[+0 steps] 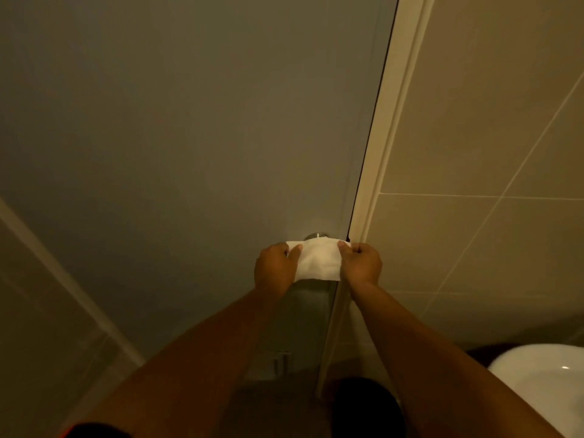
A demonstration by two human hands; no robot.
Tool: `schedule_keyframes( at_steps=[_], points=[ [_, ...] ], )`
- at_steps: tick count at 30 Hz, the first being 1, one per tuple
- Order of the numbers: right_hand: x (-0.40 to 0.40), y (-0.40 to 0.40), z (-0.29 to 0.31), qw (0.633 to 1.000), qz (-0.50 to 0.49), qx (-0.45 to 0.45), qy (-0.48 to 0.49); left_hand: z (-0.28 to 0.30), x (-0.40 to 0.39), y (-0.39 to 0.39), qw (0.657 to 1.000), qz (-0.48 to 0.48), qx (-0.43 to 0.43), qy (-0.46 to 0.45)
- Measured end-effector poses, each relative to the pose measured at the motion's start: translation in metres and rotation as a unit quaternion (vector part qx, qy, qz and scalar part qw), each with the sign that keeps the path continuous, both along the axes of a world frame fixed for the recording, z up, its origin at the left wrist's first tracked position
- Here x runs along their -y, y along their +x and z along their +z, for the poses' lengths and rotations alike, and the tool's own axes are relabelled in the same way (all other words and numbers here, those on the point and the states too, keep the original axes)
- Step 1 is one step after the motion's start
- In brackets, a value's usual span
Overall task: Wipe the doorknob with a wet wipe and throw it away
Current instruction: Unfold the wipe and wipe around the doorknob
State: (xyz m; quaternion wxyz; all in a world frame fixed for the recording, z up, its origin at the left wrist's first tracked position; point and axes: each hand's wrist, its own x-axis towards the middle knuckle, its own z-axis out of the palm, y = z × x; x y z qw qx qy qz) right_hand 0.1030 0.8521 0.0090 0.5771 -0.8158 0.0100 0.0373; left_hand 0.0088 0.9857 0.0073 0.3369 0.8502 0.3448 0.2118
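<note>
Both arms reach to the grey door (158, 137). The left hand (274, 266) and right hand (360, 263) each pinch an end of the white wet wipe (319, 262), stretched across the metal doorknob (315, 236).

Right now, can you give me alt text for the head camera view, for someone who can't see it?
Two bare hands, left hand and right hand, stretch a white wet wipe between them over a metal doorknob, which peeks out above it on a grey door. A tiled wall stands to the right, a white fixture at bottom right.
</note>
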Motion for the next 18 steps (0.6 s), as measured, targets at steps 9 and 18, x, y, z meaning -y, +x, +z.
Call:
schedule_keyframes(
  at_steps=[9, 18],
  points=[
    [0.007, -0.032, 0.000, 0.952, 0.096, 0.276, -0.094, 0.001, 0.002, -0.017, 0.994, 0.008, 0.075, 0.079],
    [0.007, -0.041, 0.002, 0.967, 0.133, 0.218, -0.027, 0.006, 0.003, -0.010, 0.984, -0.171, 0.041, 0.006]
  ],
)
